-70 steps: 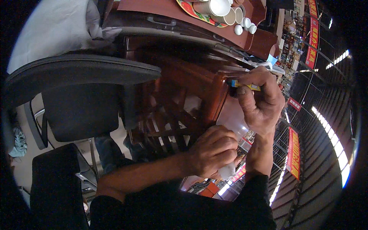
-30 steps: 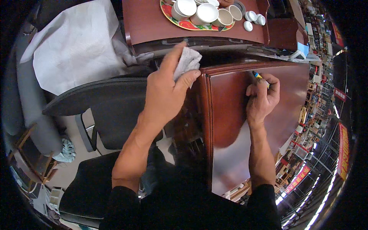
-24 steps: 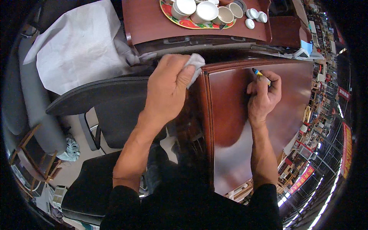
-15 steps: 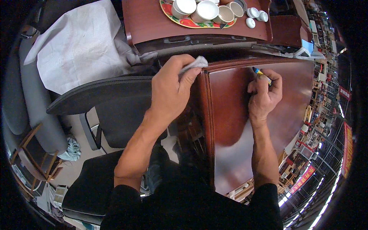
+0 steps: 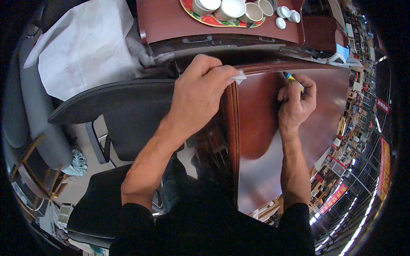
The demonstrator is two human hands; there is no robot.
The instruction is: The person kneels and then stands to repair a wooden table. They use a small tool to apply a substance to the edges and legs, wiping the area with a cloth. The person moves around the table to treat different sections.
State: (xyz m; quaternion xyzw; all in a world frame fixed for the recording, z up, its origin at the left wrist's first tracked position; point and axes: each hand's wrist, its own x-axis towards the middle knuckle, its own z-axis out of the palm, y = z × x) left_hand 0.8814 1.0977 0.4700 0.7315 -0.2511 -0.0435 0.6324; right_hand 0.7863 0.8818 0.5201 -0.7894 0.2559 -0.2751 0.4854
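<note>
Upper centre, my left hand (image 5: 195,96) has brought pinched cloth (image 5: 240,77) within reach of the panel (image 5: 256,123); right hand (image 5: 294,106) grips marker (image 5: 288,76).

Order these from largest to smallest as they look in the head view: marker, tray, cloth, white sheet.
1. White sheet
2. Tray, cut off by the picture's edge
Unranked: marker and cloth; both small, partly covered.

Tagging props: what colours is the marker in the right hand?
The marker is yellow with a blue band and dark tip, partly covered; best seen in the head view.
</note>
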